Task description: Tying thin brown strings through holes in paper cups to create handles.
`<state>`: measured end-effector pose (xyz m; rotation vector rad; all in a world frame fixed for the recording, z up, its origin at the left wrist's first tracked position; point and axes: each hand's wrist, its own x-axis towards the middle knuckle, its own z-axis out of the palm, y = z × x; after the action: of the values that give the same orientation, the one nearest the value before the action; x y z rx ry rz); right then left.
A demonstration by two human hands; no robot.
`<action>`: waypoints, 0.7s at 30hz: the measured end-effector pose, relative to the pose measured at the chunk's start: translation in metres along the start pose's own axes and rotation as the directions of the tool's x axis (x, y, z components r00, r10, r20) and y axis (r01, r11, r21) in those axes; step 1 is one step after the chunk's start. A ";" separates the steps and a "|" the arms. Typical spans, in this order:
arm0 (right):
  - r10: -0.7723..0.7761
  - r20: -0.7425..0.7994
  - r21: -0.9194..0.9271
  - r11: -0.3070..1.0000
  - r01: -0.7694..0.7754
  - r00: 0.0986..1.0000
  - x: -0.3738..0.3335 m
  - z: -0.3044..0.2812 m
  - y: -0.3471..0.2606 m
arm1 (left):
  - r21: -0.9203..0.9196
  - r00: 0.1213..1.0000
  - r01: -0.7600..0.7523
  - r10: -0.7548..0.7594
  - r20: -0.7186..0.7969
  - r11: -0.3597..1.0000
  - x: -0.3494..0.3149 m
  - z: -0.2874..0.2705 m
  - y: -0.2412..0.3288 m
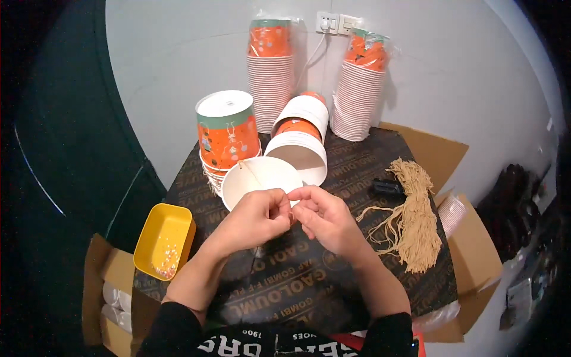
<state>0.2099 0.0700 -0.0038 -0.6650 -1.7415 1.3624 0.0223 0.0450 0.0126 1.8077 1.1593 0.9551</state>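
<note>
A paper bucket (238,184) lies tilted on the table with its white inside showing. From its far rim a tan string (254,172) runs down across the inside. At the near right rim my left hand (257,217) is closed in a pinch. Its fingertips almost meet those of my right hand (326,221), also pinching. Whatever is between the fingers is too small and hidden to make out. Right of my hands lies a thick bundle of tan cords (414,220), a few strands trailing toward them.
Behind stand an upside-down orange-and-green bucket stack (229,140), a lying stack (297,146) and two tall wrapped stacks (270,83) (360,95). A yellow tray (187,235) with small bits sits left. A black object (386,187) touches the cords. Cardboard boxes (476,256) (110,262) flank the table.
</note>
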 end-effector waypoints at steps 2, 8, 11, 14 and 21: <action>-0.005 0.020 -0.036 0.999 0.005 1.000 0.001 -0.003 0.000 | 0.002 0.999 0.022 -0.022 0.025 1.000 0.000 0.000 0.002; 0.000 -0.009 -0.028 1.000 -0.001 1.000 0.006 -0.002 0.009 | 0.023 0.999 -0.008 0.006 0.049 1.000 -0.002 -0.005 0.000; -0.114 -0.074 -0.283 0.955 0.088 0.991 0.005 -0.009 0.013 | -0.019 0.995 0.072 -0.071 0.066 0.997 0.000 -0.007 0.006; -0.199 -0.129 -0.414 0.901 0.130 0.971 0.006 -0.010 0.008 | 0.000 0.999 0.002 -0.002 0.038 1.000 0.000 -0.011 0.002; -0.022 -0.076 -0.112 0.994 0.014 0.997 0.007 0.001 0.006 | -0.022 1.000 -0.002 0.003 0.019 1.000 0.000 -0.010 -0.001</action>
<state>0.2049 0.0770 -0.0080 -0.7515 -1.7672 1.2182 0.0133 0.0478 0.0157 1.7972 1.1307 0.9472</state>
